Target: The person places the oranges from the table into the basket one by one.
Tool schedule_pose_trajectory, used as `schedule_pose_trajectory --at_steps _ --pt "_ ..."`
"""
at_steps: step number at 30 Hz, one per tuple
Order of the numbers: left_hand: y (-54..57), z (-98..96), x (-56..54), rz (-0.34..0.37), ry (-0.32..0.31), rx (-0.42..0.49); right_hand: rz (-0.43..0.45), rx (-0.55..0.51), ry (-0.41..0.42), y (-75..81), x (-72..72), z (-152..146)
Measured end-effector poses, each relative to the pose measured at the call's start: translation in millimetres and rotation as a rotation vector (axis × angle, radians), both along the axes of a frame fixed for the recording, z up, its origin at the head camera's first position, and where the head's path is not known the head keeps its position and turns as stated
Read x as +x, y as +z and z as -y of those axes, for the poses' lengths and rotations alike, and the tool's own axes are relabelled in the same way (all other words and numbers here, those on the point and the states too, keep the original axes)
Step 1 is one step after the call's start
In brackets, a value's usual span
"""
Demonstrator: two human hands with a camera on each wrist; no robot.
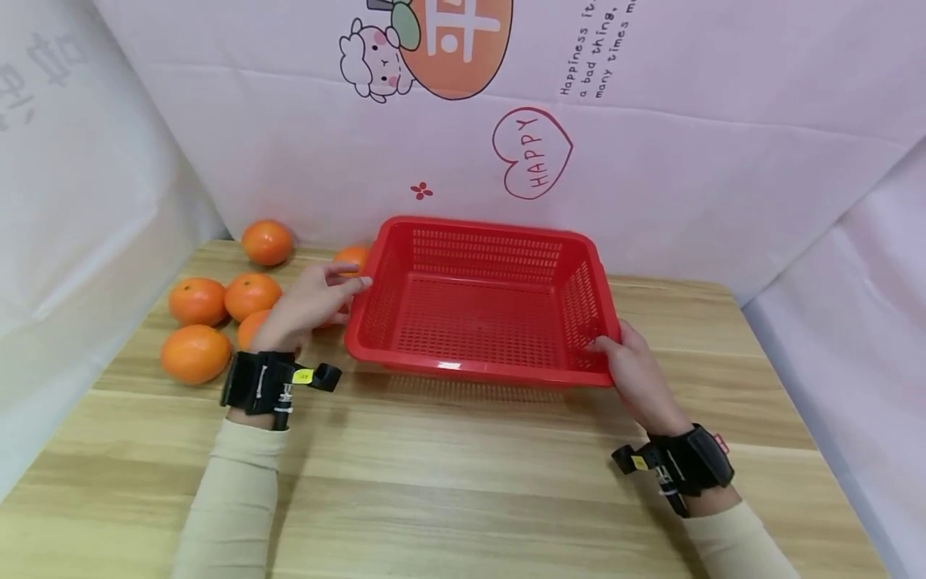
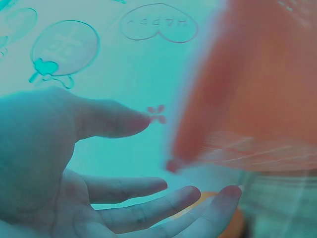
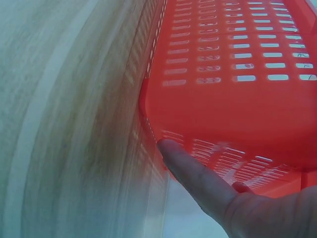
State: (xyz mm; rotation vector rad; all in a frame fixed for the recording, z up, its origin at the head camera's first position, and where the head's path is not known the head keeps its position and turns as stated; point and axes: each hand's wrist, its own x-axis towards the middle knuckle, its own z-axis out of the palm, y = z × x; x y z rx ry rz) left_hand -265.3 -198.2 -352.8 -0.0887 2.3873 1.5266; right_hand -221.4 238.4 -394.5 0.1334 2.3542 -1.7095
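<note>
A red plastic basket with slotted walls sits in the middle of the head view, its near rim raised over the table. My right hand grips its right end near the front corner, thumb over the rim on the inside. In the right wrist view the basket's slotted wall fills the upper right, and the fingers behind it are mostly hidden. At the basket's left rim, my left hand has thumb and fingers spread apart. The left wrist view shows a gap between this hand and the blurred basket.
Several oranges lie on the left of the wooden table, some partly behind the left hand. Another orange peeks out by the basket's far left corner. A white printed cloth stands behind and along both sides.
</note>
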Motion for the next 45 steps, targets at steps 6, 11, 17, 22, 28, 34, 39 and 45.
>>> schedule_pose_trajectory --at_steps 6,11,17,22,28,34,39,45 --pt "21.2 5.5 5.0 -0.069 0.023 -0.03 0.002 -0.014 0.002 -1.6 -1.5 0" --pt "28.7 15.3 9.9 -0.11 0.025 -0.117 0.0 -0.02 0.002 -2.9 -1.7 0" --pt "28.9 31.1 19.5 -0.155 0.005 -0.181 -0.008 -0.026 0.011 -1.4 -1.1 -2" --pt "31.7 44.4 30.5 -0.227 -0.006 -0.315 -0.014 -0.003 0.009 0.5 -2.0 -4" --pt "31.3 57.9 37.4 -0.236 -0.028 -0.488 -0.011 0.01 0.005 -0.8 -3.3 -2" --pt "24.7 67.4 40.7 -0.229 -0.042 -0.611 -0.003 -0.002 0.007 -1.7 -2.0 -2" --pt "14.4 73.1 43.1 -0.233 -0.068 -0.671 -0.005 -0.015 0.009 -3.7 -0.8 -3" --pt "1.1 77.3 45.7 -0.262 -0.08 -0.699 -0.016 -0.015 0.023 -2.9 -0.8 -6"
